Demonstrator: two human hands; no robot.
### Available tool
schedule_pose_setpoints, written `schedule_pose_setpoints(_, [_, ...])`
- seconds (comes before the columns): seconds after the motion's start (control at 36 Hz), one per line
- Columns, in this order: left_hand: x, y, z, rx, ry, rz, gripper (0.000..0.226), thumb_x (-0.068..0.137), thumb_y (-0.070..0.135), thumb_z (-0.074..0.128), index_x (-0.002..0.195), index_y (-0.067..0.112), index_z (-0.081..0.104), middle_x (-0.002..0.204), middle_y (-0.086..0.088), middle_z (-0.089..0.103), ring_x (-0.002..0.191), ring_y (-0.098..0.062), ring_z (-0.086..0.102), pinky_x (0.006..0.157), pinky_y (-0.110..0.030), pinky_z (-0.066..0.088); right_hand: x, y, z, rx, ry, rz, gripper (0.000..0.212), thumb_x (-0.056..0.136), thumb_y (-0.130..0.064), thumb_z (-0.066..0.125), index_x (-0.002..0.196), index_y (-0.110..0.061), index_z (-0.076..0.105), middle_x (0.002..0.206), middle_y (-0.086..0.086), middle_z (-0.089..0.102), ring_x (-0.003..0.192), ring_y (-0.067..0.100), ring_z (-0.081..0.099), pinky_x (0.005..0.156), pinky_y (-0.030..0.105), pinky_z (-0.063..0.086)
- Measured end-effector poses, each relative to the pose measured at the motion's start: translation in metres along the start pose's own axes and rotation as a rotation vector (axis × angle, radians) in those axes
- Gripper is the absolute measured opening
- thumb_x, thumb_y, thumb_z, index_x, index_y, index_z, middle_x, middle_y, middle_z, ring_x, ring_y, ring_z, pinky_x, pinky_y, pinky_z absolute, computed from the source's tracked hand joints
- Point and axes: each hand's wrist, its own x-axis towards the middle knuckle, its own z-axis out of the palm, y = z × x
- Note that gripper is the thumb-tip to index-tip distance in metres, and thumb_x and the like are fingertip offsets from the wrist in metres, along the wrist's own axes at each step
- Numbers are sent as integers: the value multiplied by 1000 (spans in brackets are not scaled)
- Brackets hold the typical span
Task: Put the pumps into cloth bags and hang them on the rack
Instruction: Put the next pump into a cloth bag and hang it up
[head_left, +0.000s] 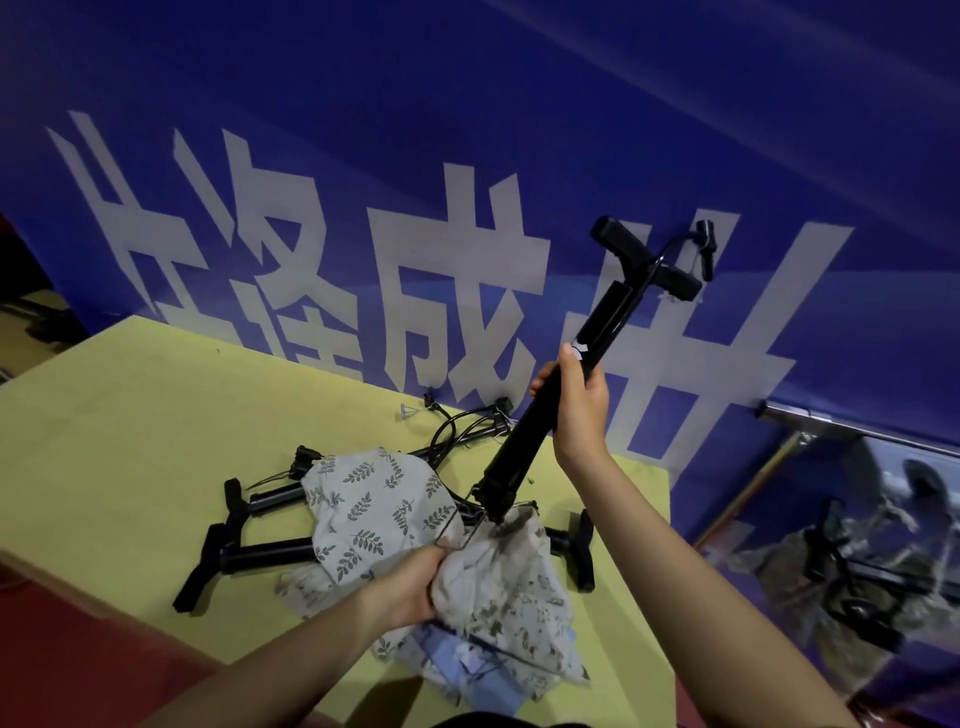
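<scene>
My right hand grips the barrel of a black pump, held tilted with its T-handle up and to the right. The pump's foot end sits at the mouth of a beige patterned cloth bag. My left hand grips that bag's edge at the opening. A second cloth bag with a leaf print lies beside it on the yellow table. Two more black pumps lie on the table at the left, partly under the leaf-print bag. Another pump's handle pokes out at the right.
A blue banner with large white characters hangs right behind the table. Black hoses lie tangled at the table's back edge. A blue cloth lies under the bags. A metal rail over a reflective panel stands at the right.
</scene>
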Motion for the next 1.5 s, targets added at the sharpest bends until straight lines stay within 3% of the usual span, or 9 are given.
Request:
schedule_pose_setpoints(0.31, [-7,30,17,-54,52,206,45,102,40,39,109,4,67,92,-14,73,82,-25,69,77,-33,54,-29,24,-21,-113,-146,128,8,93,-7,59,92,-7,51,66,4,55,55,15,53,58,29,49])
schedule_pose_setpoints(0.42, [-18,29,33,304,24,280,40,97,49,47,112,17,67,87,-10,71,70,-19,65,74,-32,52,-42,40,-25,-177,-182,102,7,95,-10,58,93,-7,51,67,5,54,57,16,54,58,29,49])
schedule_pose_setpoints(0.5, [-27,26,35,595,-11,345,42,95,53,49,123,24,59,125,4,62,111,-13,59,96,-33,48,-44,43,-28,-192,-181,109,12,97,-20,56,95,-9,53,71,2,57,65,16,56,66,29,50])
schedule_pose_setpoints(0.58, [-48,34,46,839,6,482,41,102,47,31,136,29,47,129,23,44,119,-3,46,86,-17,44,-41,40,-32,-351,-192,141,24,98,-36,52,91,-14,57,79,0,61,74,13,56,74,28,46])
schedule_pose_setpoints(0.78, [-52,42,47,1409,81,630,38,98,42,25,107,16,52,108,-5,62,98,-22,58,89,-39,47,-40,42,-37,-572,-206,157,47,98,-46,45,93,-4,63,83,3,69,80,12,61,74,29,47])
schedule_pose_setpoints(1.03, [-43,51,16,1046,187,475,21,100,21,40,91,14,58,72,1,48,57,-10,47,51,-20,40,-22,22,-45,-507,-195,58,37,102,-41,39,91,-14,61,86,4,69,80,14,67,69,20,53])
schedule_pose_setpoints(1.28, [-44,70,12,778,216,488,24,100,17,47,114,9,65,112,-1,63,110,-15,55,92,-24,39,-19,28,-47,-530,-307,73,22,97,-39,51,99,-20,62,97,0,68,100,20,66,94,42,52])
schedule_pose_setpoints(1.39, [-50,78,15,569,191,466,18,98,17,51,108,16,67,107,7,65,109,-12,57,96,-28,41,-28,36,-49,-518,-410,127,48,83,-59,58,109,-19,64,106,7,72,103,22,68,95,50,51])
schedule_pose_setpoints(1.5, [-54,83,14,460,174,470,24,96,15,51,109,11,71,113,-8,70,113,-25,62,106,-45,42,-32,37,-52,-472,-467,163,35,86,-45,63,111,-22,64,110,11,70,106,25,67,96,52,50])
